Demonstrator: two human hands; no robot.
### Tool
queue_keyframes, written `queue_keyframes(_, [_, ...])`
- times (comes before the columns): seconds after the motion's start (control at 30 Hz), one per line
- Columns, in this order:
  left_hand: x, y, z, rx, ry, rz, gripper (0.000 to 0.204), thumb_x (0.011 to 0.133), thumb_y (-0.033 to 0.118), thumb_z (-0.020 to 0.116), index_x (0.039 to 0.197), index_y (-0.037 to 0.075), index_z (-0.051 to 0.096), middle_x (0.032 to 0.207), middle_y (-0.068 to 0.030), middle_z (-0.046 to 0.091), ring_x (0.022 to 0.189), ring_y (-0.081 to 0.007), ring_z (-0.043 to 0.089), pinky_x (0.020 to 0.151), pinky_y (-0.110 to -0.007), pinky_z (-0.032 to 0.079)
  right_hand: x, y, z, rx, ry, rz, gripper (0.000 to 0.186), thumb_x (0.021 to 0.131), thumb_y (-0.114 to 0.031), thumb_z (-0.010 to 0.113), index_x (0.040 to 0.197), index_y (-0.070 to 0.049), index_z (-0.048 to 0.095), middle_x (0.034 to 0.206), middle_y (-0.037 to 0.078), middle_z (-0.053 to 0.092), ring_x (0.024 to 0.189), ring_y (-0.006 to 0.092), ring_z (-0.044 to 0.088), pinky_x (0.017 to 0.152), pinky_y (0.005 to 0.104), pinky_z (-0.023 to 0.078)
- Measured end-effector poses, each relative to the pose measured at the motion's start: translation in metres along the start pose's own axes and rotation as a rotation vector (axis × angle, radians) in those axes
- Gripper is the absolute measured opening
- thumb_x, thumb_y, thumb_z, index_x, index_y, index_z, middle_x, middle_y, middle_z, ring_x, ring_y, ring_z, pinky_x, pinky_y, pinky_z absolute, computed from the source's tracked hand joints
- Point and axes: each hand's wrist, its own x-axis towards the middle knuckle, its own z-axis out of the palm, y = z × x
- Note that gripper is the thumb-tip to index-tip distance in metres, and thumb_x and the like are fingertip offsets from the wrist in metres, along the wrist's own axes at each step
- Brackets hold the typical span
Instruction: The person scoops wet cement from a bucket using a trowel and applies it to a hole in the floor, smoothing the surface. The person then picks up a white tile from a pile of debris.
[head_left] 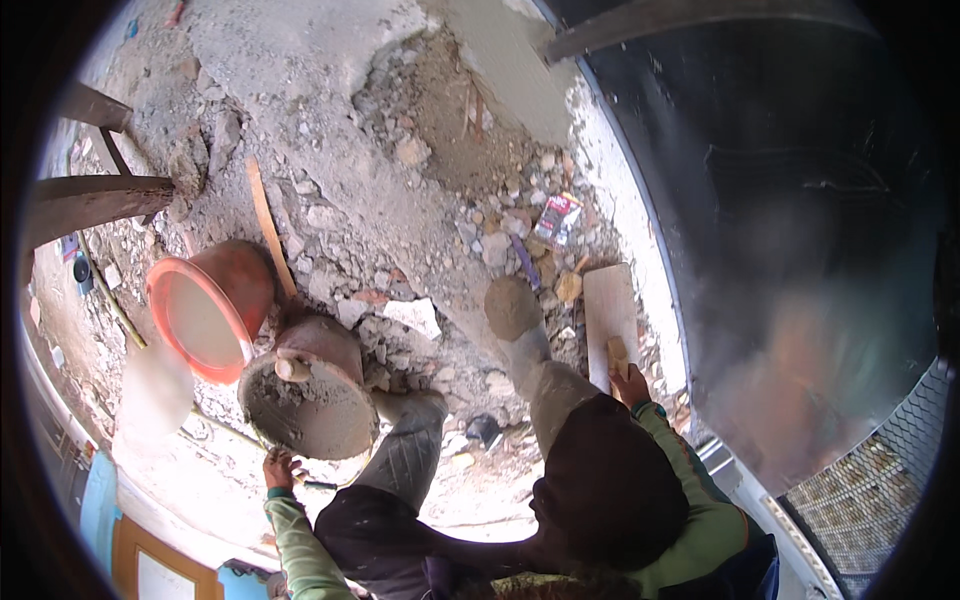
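My right hand (pixel 630 386) is closed on the small wooden handle of a plastering float (pixel 609 300), a long pale flat board held beside my right leg. Close to the near rim of a mortar-smeared bucket (pixel 330 345), my left hand (pixel 281 468) has its fingers curled; what they hold, if anything, is too small to tell. Grey wet mortar (pixel 315 415) lies inside this tilted bucket. A beige rounded knob (pixel 292 366), perhaps a tool's handle end, rests on the mortar at the far rim. Beyond it an orange bucket (pixel 250 280) leans, holding greyish liquid.
Broken stones and rubble (pixel 500 235) cover the ground, with a red packet (pixel 558 220) among them. A wooden strip (pixel 268 225) lies by the orange bucket. Dark sheeting (pixel 790 200) rises at right behind a pale ledge (pixel 640 230). Wooden beams (pixel 100 200) stand at far left.
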Motion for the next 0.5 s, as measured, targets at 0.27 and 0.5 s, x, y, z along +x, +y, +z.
queue_keyframes(0.27, [-0.121, -0.003, 0.028, -0.417, 0.182, -0.074, 0.025, 0.093, 0.023, 0.059, 0.115, 0.012, 0.055, 0.111, -0.0110, 0.062, 0.092, -0.0298, 0.061, 0.072, -0.047, 0.054, -0.073, 0.111, 0.092, -0.114, -0.058, 0.286, 0.064, 0.078, -0.043, 0.072, 0.124, -0.001, 0.055, 0.115, 0.027, 0.065, 0.109, 0.0423, 0.061, 0.094, 0.0480, 0.048])
queue_keyframes(0.5, [-0.181, -0.021, 0.051, -0.884, -0.092, 0.023, 0.030, 0.098, 0.044, 0.056, 0.090, 0.015, 0.059, 0.105, -0.0070, 0.067, 0.099, -0.0277, 0.061, 0.091, -0.049, 0.046, -0.146, 0.097, 0.179, 0.117, 0.414, 0.312, 0.065, 0.079, -0.040, 0.070, 0.127, 0.000, 0.054, 0.119, 0.028, 0.063, 0.112, 0.0427, 0.060, 0.096, 0.0484, 0.047])
